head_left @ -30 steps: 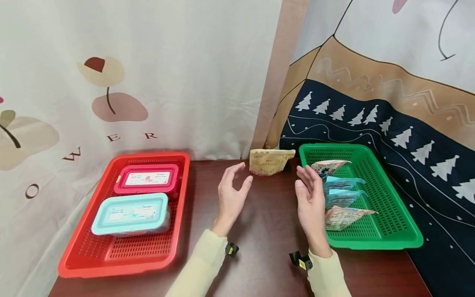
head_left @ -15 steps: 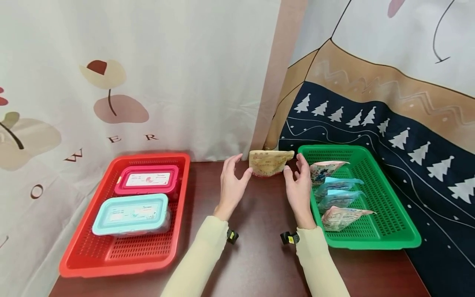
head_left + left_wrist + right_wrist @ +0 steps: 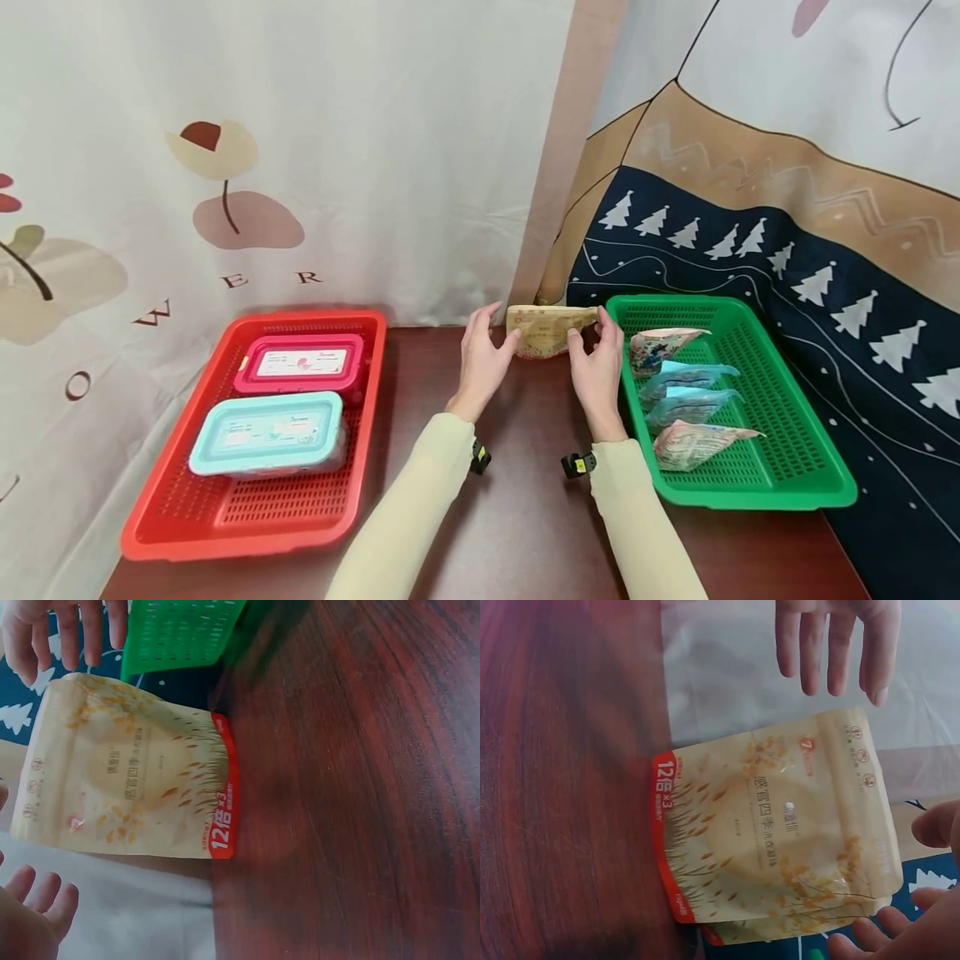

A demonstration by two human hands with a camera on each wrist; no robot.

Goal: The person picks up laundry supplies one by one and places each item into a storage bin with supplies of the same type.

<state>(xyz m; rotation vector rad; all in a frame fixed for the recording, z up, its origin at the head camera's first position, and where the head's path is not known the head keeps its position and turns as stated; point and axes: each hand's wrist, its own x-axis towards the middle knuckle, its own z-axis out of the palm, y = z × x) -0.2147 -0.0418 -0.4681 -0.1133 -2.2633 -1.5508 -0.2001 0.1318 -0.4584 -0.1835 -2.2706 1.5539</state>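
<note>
A pale yellow stand-up pouch [image 3: 546, 329] with a red bottom band stands upright at the back of the table, against the curtain. The edge of a second similar pouch [image 3: 780, 930] shows behind it in the right wrist view. My left hand [image 3: 483, 367] is at the pouch's left side, thumb and fingers spread. On the other side is my right hand [image 3: 597, 371], its fingers around the right edge with a gap in the wrist views. Neither hand plainly grips the pouch; the left wrist view shows the right hand's fingers [image 3: 67, 634] just beyond its edge.
At left sits a red basket [image 3: 352, 500] holding a pink-lidded box [image 3: 300, 364] and a light-blue-lidded box [image 3: 266, 433]. A green basket [image 3: 813, 442] at right holds several pouches [image 3: 690, 404] in a row. A curtain [image 3: 420, 167] hangs behind the brown table [image 3: 525, 517].
My right hand has moved left and forward from beside the green basket to the yellow pouch's right edge. The left hand has shifted slightly forward and right, closer to the pouch.
</note>
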